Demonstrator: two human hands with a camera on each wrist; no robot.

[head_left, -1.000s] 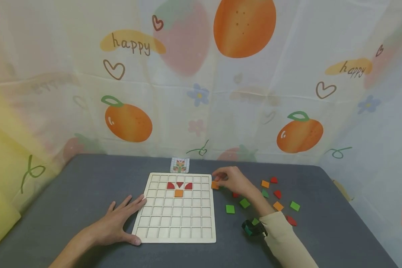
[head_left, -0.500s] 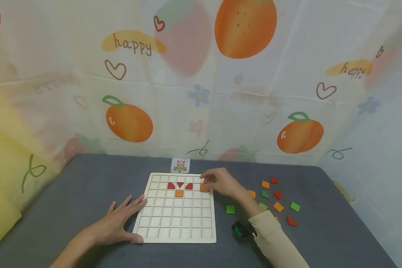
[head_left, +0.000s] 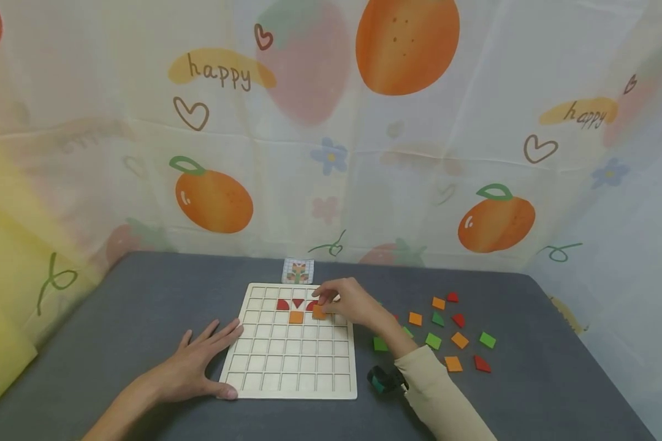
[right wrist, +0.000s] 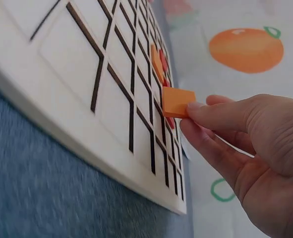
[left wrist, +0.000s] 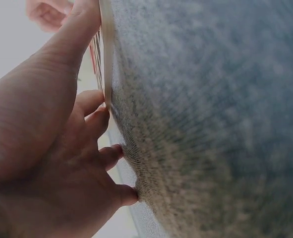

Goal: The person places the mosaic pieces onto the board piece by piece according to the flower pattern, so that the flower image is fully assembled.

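A white grid board (head_left: 287,361) lies on the dark table. Two red curved pieces and a red triangle (head_left: 297,302) sit in one row, with an orange square (head_left: 295,317) just below the triangle. My right hand (head_left: 350,300) pinches another orange square (right wrist: 178,101) between thumb and fingers, over the board near the right red piece. In the right wrist view this square is held tilted by one edge. My left hand (head_left: 190,367) rests with spread fingers at the board's left edge, its thumb at the near left corner (head_left: 227,392).
A small printed pattern card (head_left: 298,271) lies behind the board. Loose green, orange and red pieces are scattered to the right, among them a green square (head_left: 488,340), an orange square (head_left: 453,364) and a red piece (head_left: 482,364). A printed curtain (head_left: 331,122) hangs behind the table.
My right hand has carried the orange square leftward, from the board's right edge to above the cells near the right red piece. The left hand stays at the board's edge.
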